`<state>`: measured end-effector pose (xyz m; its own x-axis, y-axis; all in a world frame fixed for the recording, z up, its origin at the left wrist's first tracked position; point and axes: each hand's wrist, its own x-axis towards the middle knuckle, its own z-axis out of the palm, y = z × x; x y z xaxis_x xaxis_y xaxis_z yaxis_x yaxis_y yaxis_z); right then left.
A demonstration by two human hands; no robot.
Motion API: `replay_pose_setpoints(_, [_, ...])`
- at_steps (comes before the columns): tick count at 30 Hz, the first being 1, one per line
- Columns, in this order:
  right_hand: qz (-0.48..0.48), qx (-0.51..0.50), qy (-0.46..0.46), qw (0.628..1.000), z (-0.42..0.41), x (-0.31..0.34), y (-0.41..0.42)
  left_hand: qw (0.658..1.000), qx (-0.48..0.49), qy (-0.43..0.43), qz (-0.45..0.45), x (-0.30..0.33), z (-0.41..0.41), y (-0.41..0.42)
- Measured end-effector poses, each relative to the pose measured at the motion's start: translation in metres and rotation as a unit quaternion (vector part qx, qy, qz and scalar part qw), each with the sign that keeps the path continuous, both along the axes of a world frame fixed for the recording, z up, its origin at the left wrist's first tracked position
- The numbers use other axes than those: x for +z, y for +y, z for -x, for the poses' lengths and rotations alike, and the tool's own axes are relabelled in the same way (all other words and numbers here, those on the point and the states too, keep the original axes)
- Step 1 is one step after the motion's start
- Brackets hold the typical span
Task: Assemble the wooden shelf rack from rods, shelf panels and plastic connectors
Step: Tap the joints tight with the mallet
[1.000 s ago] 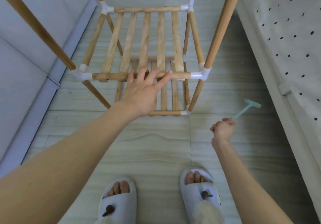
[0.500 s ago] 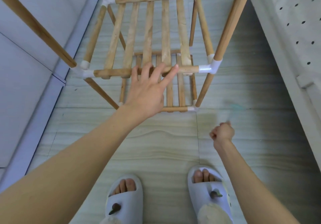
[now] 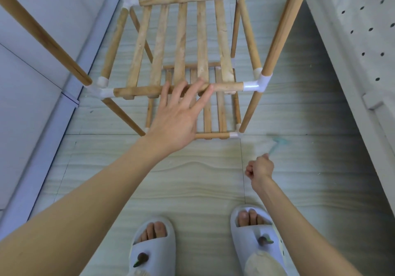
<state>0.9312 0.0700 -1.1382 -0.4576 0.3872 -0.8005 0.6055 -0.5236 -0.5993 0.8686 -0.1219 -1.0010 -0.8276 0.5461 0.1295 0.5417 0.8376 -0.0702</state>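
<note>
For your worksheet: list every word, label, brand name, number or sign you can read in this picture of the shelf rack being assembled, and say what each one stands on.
None: no readable text shows anywhere.
The wooden rack, its white connectors and the slippers bear no lettering.
The dotted surface on the right shows only dark dots.
The teal tool gripped by the right hand is blurred; any marking cannot be read.

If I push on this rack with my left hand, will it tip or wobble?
Probably wobbles rather than tips: the rack stands on thin rods joined only by push-fit plastic connectors. It looks light, so it may slide on the smooth floor. Your left hand sits mid-rail, which should steady it.
</note>
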Motion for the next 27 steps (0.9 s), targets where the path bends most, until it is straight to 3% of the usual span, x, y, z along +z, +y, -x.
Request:
replay_pose_setpoints(3, [0.032,0.037,-0.003,0.999,-0.008,0.006,-0.012,0.995,-0.033,-0.015,-0.091,-0.003,-0.007,-0.03])
replay_pose_setpoints(6, [0.103,0.007,0.022,0.994,0.001,0.021,-0.026,0.975,0.047,0.026,-0.214,-0.005,-0.024,-0.069])
replay_pose_setpoints(8, [0.152,-0.034,0.04,0.987,0.015,0.032,-0.031,0.928,0.182,0.051,-0.322,-0.004,-0.033,-0.092])
replay_pose_setpoints(10, [0.185,-0.087,0.073,0.976,0.033,0.044,-0.032,0.844,0.316,0.045,-0.431,0.002,-0.029,-0.109])
replay_pose_setpoints(11, [0.178,-0.114,0.092,0.973,0.044,0.049,-0.029,0.811,0.347,0.031,-0.47,0.008,-0.023,-0.113])
replay_pose_setpoints(13, [0.139,-0.148,0.133,0.97,0.069,0.055,-0.023,0.788,0.334,-0.018,-0.517,0.017,-0.01,-0.115])
replay_pose_setpoints(18, [0.13,-0.14,0.184,0.964,0.107,0.049,0.007,0.811,0.265,-0.021,-0.521,0.018,-0.002,-0.1])
replay_pose_setpoints(21, [0.133,-0.106,0.186,0.968,0.114,0.049,0.033,0.871,0.193,0.004,-0.453,0.01,-0.004,-0.091])
replay_pose_setpoints(24, [0.159,-0.028,0.187,0.969,0.108,0.053,0.024,0.929,0.106,-0.034,-0.353,0.011,-0.002,-0.072])
replay_pose_setpoints(27, [0.14,0.026,0.157,0.977,0.093,0.049,0.007,0.971,-0.033,-0.037,-0.235,0.02,0.005,-0.042])
